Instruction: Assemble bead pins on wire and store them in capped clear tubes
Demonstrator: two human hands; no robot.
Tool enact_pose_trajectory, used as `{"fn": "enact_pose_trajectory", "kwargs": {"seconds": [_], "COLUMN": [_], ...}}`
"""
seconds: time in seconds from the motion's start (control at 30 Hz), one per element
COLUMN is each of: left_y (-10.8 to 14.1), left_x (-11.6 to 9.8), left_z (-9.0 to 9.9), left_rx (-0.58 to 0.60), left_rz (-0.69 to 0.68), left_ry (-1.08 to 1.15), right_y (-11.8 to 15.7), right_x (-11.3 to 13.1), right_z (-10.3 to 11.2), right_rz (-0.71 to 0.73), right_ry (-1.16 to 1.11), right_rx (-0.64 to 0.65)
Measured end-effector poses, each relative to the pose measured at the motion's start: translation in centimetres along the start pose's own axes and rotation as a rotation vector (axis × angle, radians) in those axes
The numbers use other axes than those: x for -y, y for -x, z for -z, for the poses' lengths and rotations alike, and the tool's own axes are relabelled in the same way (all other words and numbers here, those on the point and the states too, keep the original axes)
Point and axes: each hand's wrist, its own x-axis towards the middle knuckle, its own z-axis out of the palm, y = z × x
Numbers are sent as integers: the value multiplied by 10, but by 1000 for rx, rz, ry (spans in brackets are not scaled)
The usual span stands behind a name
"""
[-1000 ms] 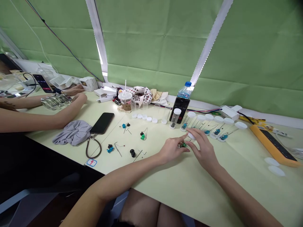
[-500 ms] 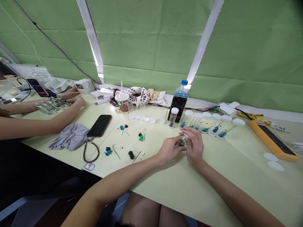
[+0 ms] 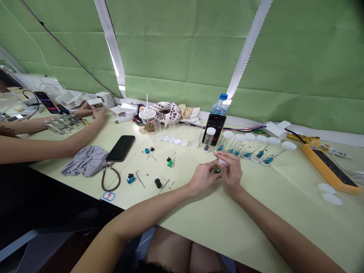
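My left hand (image 3: 203, 176) and my right hand (image 3: 231, 174) meet over the table, right of its middle. Between them is a clear tube with green parts (image 3: 217, 170) inside, largely hidden by fingers. The left fingers close on the tube's body, while the right fingers wrap its white cap (image 3: 223, 162). Just beyond my hands stands a capped tube with dark contents (image 3: 209, 140). Further right, several capped tubes (image 3: 261, 149) hold blue parts and metal pins. Small groups of green (image 3: 170, 163), blue (image 3: 131, 179) and black parts (image 3: 157, 183) lie to the left with thin metal pieces.
A phone (image 3: 214, 129) showing a timer leans on a bottle (image 3: 220, 104). White caps (image 3: 177, 141) and open tubes stand behind. An orange power strip (image 3: 330, 168) lies right. At left are a black phone (image 3: 121, 148), a grey cloth (image 3: 85, 161) and another person's arms (image 3: 71, 140).
The view has shifted slightly. My hands keep hold of the tube and cap with little change. At the left, the other person's hands have come together near a white box.
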Motion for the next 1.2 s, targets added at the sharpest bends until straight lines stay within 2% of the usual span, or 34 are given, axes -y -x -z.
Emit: {"fn": "enact_pose_trajectory", "kwargs": {"seconds": [0.13, 0.23, 0.37, 0.43, 0.57, 0.7, 0.93, 1.1, 1.2], "left_y": [0, -2, -2, -1, 1, 0, -2, 1, 1], "left_x": [1, -1, -6, -8, -6, 2, 4, 1, -1], "left_z": [-1, 1, 3, 3, 0, -3, -3, -3, -2], "left_rx": [7, 13, 83, 128, 170, 160, 155, 154, 150], "left_rz": [27, 19, 13, 9, -2, -30, -45, -50, -28], "left_ry": [-74, -90, -149, -204, -249, -274, -259, -266, -296], "right_y": [1, -1, -3, 0, 5, 7, 12, 7, 4], "right_x": [-2, 2, 10, 12, 9, 0, -14, -7, 3], "right_z": [-6, -6, 8, 17, 24, 18, 12, 18, 26], "right_rz": [13, -47, -188, -245, -165, -62, -8, 10, -39], "right_ry": [2, -6, -17, 11, 65, 111, 103, 149, 161], "right_rx": [-34, -17, 110, 115, 99, 58, 44, 38, 131]}}
